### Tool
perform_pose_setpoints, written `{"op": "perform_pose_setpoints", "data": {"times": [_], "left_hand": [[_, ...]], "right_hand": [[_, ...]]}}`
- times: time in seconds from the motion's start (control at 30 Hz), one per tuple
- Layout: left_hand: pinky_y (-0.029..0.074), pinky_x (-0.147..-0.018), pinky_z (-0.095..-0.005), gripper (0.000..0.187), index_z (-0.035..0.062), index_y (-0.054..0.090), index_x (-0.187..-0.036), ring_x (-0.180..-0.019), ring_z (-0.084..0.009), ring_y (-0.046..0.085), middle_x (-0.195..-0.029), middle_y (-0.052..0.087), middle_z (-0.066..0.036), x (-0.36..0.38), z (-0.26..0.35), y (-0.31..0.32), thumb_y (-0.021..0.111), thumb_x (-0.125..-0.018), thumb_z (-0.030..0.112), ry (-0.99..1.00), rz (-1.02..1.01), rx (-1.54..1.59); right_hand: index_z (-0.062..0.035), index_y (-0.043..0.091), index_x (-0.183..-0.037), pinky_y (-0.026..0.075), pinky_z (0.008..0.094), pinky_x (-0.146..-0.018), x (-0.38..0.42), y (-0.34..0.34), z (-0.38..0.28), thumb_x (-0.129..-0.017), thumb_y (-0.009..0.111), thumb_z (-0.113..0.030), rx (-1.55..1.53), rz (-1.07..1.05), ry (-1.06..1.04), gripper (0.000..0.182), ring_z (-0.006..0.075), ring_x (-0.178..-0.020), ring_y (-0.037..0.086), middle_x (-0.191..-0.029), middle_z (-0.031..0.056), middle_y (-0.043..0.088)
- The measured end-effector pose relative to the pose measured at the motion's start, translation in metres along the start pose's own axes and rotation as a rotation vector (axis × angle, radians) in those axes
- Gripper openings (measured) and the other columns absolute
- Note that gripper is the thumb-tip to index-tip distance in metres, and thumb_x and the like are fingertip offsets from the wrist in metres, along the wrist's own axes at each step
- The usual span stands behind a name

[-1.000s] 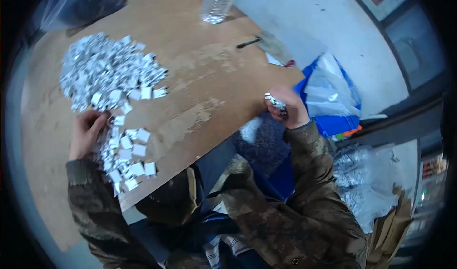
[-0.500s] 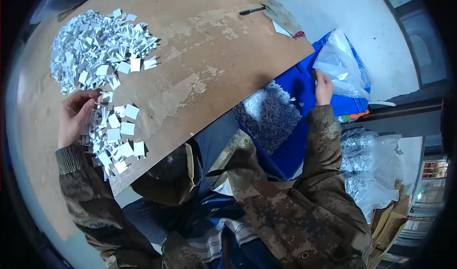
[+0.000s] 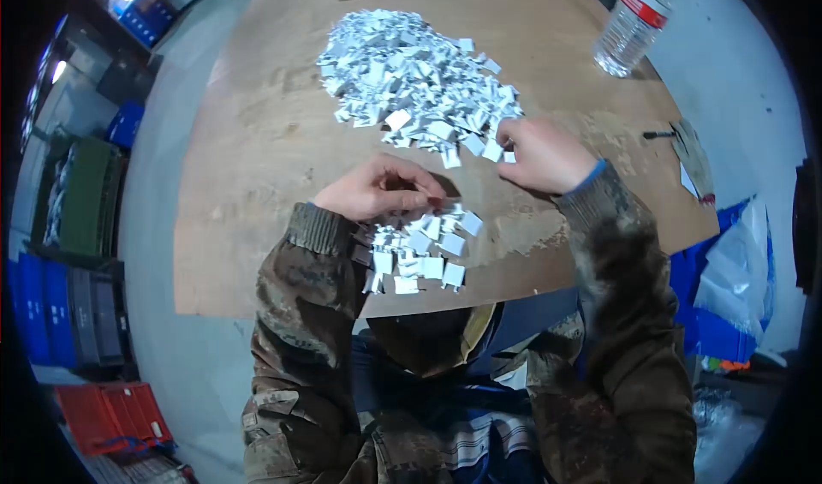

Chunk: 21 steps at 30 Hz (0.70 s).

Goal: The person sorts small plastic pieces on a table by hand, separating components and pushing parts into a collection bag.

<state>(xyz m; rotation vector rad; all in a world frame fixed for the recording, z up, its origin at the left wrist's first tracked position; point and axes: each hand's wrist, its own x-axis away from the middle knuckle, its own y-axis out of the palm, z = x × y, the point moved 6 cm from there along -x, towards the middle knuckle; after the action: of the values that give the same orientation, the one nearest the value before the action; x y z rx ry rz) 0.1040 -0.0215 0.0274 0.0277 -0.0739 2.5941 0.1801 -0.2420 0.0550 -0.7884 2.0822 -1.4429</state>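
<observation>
A large heap of small white square pieces (image 3: pixel 402 73) lies on the brown tabletop (image 3: pixel 248 150). Nearer the front edge is a smaller group of similar pieces (image 3: pixel 419 244). My left hand (image 3: pixel 381 188) is just above this smaller group, thumb and fingers pinched; whatever is between the fingertips is too small to make out. At the right lower edge of the large heap is my right hand (image 3: pixel 544 154), its fingers curled around a white piece (image 3: pixel 509 156) that shows partly between thumb and fingers.
A clear bottle with a red label (image 3: pixel 642 8) stands at the back right. A black pen (image 3: pixel 658 134) and a glove (image 3: pixel 692 154) lie near the right edge. Beyond it are a blue bin (image 3: pixel 698 313) and clear plastic (image 3: pixel 736 270). Red (image 3: pixel 116 415) and green crates (image 3: pixel 81 197) stand left.
The view has turned left. My right hand has moved from the blue bin to the large heap. My left hand remains by the smaller group, now over its upper side.
</observation>
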Motion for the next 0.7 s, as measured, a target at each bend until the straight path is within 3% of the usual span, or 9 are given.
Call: {"op": "perform_pose_setpoints", "data": {"times": [0.07, 0.1, 0.23, 0.4, 0.6, 0.7], "left_hand": [[0.058, -0.076, -0.0308, 0.018, 0.0001, 0.076, -0.111, -0.079, -0.0181, 0.069, -0.094, 0.076, -0.01, 0.005, 0.001, -0.005, 0.069, -0.095, 0.001, 0.058, -0.017, 0.114], [0.058, -0.076, -0.0308, 0.018, 0.0001, 0.076, -0.111, -0.079, -0.0181, 0.069, -0.094, 0.076, -0.01, 0.006, 0.003, -0.009, 0.069, -0.095, 0.001, 0.071, 0.001, 0.117], [0.057, -0.072, -0.0311, 0.017, 0.0028, 0.077, -0.107, -0.075, -0.0186, 0.068, -0.085, 0.076, -0.007, 0.008, 0.004, -0.047, 0.073, -0.092, 0.006, -0.007, 0.592, -0.316], [0.055, -0.067, -0.0314, 0.017, 0.0059, 0.078, -0.102, -0.07, -0.0198, 0.067, -0.083, 0.075, -0.005, -0.001, -0.005, -0.032, 0.078, -0.087, 0.012, -0.054, 0.524, -0.7], [0.053, -0.065, -0.0326, 0.019, 0.0081, 0.078, -0.101, -0.067, -0.0211, 0.065, -0.08, 0.073, -0.004, -0.007, -0.013, -0.03, 0.08, -0.084, 0.017, -0.095, 0.54, -0.759], [0.053, -0.065, -0.0324, 0.016, 0.0066, 0.078, -0.098, -0.067, -0.0209, 0.065, -0.08, 0.073, -0.005, -0.01, -0.012, -0.029, 0.079, -0.085, 0.016, -0.02, 0.557, -0.797]], "right_hand": [[-0.0008, 0.068, -0.105, 0.055, 0.0428, -0.074, -0.028, 0.0, -0.001, -0.084, 0.078, -0.032, 0.098, 0.067, 0.171, 0.039, 0.0317, -0.081, 0.069, -0.092, 0.0131, 0.073], [-0.0008, 0.068, -0.105, 0.055, 0.0428, -0.074, -0.037, 0.002, -0.006, -0.084, 0.078, -0.032, 0.11, 0.063, 0.153, 0.039, 0.0317, -0.081, 0.069, -0.092, 0.0131, 0.073], [-0.0053, 0.066, -0.107, 0.055, 0.0442, -0.076, -0.043, 0.0, -0.002, -0.083, 0.077, -0.031, -0.009, 0.256, 0.326, 0.037, 0.0361, -0.088, 0.069, -0.098, 0.0149, 0.072], [-0.0065, 0.066, -0.111, 0.053, 0.0369, -0.073, -0.041, 0.02, -0.029, -0.079, 0.081, -0.022, -0.176, 0.384, -0.029, 0.039, 0.0266, -0.075, 0.062, -0.093, 0.0084, 0.067], [-0.0086, 0.066, -0.113, 0.052, 0.0354, -0.071, -0.045, 0.034, -0.03, -0.08, 0.08, -0.017, -0.199, 0.314, -0.084, 0.037, 0.0234, -0.073, 0.06, -0.096, 0.0064, 0.065], [-0.0094, 0.066, -0.112, 0.054, 0.0401, -0.073, -0.044, 0.031, -0.029, -0.082, 0.079, -0.021, -0.171, 0.317, 0.034, 0.035, 0.0285, -0.081, 0.065, -0.103, 0.0073, 0.067]]}}
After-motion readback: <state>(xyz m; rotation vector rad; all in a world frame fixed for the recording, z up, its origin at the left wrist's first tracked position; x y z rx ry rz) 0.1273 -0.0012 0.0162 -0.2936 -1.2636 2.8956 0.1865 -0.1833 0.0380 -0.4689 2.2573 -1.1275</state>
